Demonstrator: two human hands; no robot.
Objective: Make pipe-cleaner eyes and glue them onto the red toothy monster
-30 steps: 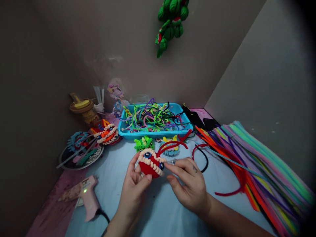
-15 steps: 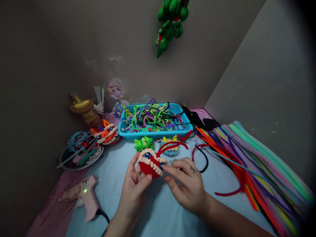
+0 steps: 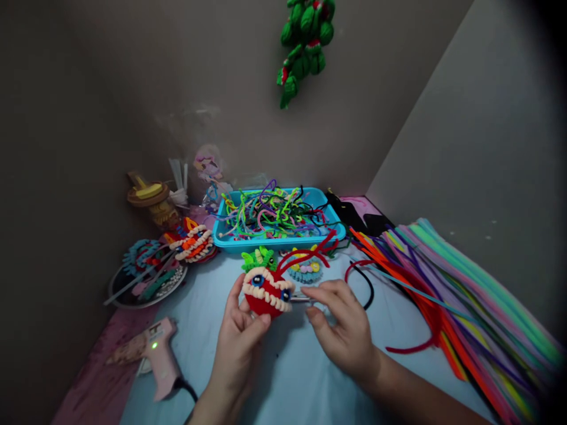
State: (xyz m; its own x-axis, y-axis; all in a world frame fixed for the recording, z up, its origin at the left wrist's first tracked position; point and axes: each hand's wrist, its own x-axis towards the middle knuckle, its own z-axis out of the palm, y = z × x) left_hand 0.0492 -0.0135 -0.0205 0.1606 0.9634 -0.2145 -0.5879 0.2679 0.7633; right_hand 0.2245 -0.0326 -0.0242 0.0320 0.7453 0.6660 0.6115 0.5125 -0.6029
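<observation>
My left hand [image 3: 245, 330] is closed around a red pipe-cleaner figure [image 3: 266, 304] with cream ruffled bands and two blue eyes. Long red pipe-cleaner strands [image 3: 305, 255] stick up from its top. To the right of the figure, my right hand [image 3: 343, 327] is apart from it, thumb and index finger spread. A silvery metal tool [image 3: 302, 299], partly hidden, shows between the figure and that hand; its kind is unclear. Just behind stand a green pipe-cleaner figure [image 3: 258, 258] and a blue-and-yellow one [image 3: 305, 268].
A blue tray [image 3: 279, 242] of pipe-cleaner scraps stands at the back. On the left are a pink glue gun [image 3: 162, 360] with a green light and a bowl [image 3: 116, 289] of pieces. Bundled colourful pipe cleaners [image 3: 460, 295] cover the right. Green ornaments [image 3: 305, 47] hang above.
My right hand has drawn back to the right, off the figure's right eye. The figure has turned slightly and shifted left in my left hand, so both eyes show more fully.
</observation>
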